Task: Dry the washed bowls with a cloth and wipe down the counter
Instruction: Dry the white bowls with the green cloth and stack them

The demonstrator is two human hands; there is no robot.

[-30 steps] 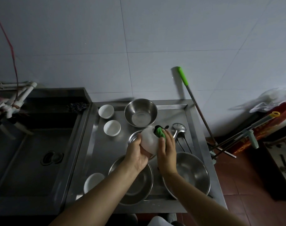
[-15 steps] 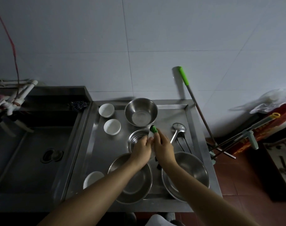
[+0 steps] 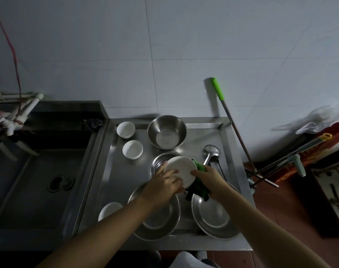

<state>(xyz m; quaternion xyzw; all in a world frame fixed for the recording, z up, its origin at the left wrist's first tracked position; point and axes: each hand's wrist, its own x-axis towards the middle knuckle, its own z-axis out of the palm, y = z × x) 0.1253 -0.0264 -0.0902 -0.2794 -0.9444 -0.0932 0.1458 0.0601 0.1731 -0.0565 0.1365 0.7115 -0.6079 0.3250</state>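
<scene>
A white bowl [image 3: 181, 169] is held tilted above the steel counter [image 3: 126, 176], its round face toward me. My left hand [image 3: 163, 185] grips its left lower edge. My right hand [image 3: 210, 179] holds a green cloth [image 3: 200, 187] against the bowl's right side, thumb on the rim. Two small white bowls [image 3: 126, 129] [image 3: 132, 149] stand at the back left and another white bowl [image 3: 109, 209] at the front left. Steel bowls sit at the back [image 3: 166, 131], under the held bowl [image 3: 159, 163], and at the front [image 3: 161, 219] [image 3: 215, 217].
A steel ladle [image 3: 211, 153] lies right of the held bowl. The deep sink [image 3: 37, 182] with a drain is on the left, white pipes above it. A green-handled mop pole [image 3: 228, 117] leans on the wall; more poles and a plastic bag stand right.
The bowl has turned so its round white face now shows, and the green cloth has shifted from the top to the bowl's right side and underneath.
</scene>
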